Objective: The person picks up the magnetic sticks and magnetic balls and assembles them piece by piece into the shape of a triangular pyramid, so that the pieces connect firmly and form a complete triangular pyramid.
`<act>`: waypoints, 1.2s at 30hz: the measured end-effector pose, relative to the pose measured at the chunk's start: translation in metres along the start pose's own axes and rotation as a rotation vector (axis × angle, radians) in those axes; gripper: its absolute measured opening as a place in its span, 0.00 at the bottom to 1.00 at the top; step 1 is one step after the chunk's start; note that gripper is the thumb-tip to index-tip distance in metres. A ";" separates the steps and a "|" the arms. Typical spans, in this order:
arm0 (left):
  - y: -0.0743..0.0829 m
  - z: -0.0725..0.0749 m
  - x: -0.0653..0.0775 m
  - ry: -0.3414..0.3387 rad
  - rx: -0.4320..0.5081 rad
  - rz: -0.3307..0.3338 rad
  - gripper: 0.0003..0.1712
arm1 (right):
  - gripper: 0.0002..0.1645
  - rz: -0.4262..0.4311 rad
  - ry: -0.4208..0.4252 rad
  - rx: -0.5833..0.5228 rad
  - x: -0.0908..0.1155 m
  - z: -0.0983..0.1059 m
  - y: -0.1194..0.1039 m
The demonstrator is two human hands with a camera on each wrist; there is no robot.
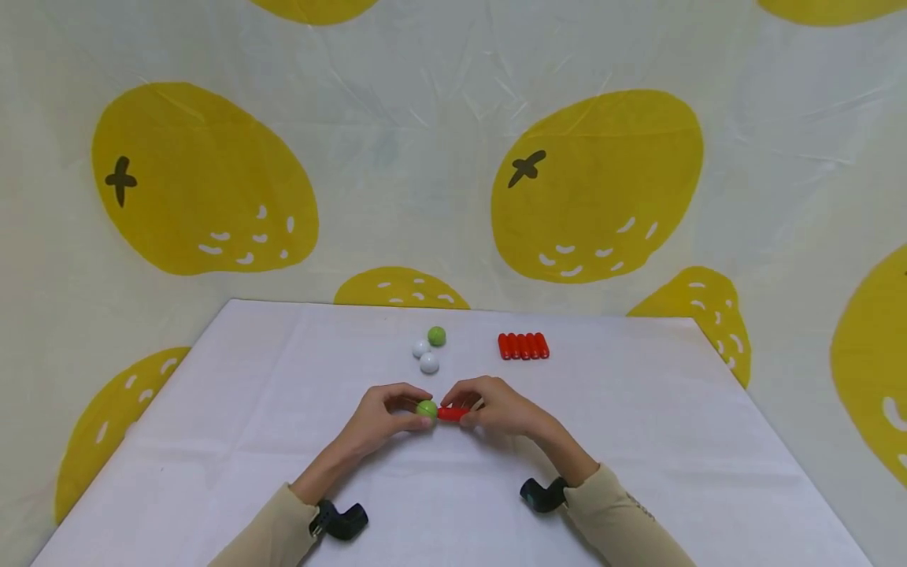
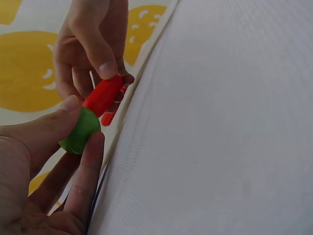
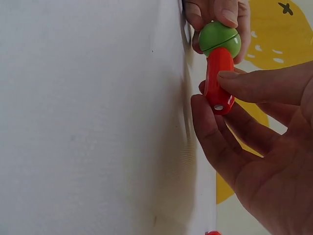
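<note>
My left hand pinches a green ball with a seam round it, between thumb and fingers. A short red rod is held by my right hand, thumb on one side and fingers on the other. One end of the rod meets the ball, as the left wrist view of the green ball and red rod shows. At the rod's other end, in the right wrist view, a small silvery disc faces out. Whether ball and rod are joined I cannot tell.
Behind my hands lie another green ball and two white balls, one nearer and one farther. Several red rods lie side by side to their right. A white cloth covers the table, whose back edge meets a fruit-patterned backdrop.
</note>
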State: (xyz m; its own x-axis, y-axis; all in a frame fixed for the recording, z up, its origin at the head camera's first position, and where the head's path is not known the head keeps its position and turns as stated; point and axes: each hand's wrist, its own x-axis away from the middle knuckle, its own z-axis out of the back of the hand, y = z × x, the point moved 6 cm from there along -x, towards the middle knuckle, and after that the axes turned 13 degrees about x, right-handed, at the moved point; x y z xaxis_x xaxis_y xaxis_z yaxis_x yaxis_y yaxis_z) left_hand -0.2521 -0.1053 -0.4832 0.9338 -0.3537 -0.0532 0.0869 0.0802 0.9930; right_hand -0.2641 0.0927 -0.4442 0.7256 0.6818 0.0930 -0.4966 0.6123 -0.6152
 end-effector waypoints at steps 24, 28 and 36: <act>-0.001 0.007 -0.001 -0.004 -0.080 0.018 0.21 | 0.16 -0.030 -0.002 -0.089 0.001 0.005 0.007; -0.001 0.006 -0.001 -0.017 -0.095 0.003 0.21 | 0.16 -0.030 -0.011 -0.100 0.000 0.004 0.009; -0.001 0.005 -0.001 -0.023 -0.115 -0.007 0.21 | 0.16 -0.042 -0.024 -0.116 0.001 0.004 0.010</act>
State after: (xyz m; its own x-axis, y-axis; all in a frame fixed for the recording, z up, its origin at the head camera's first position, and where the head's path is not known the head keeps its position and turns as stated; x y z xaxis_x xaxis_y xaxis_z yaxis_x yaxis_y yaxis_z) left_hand -0.2550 -0.1101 -0.4831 0.9249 -0.3760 -0.0564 0.1340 0.1836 0.9738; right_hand -0.2707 0.1010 -0.4469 0.7327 0.6664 0.1384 -0.4061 0.5912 -0.6969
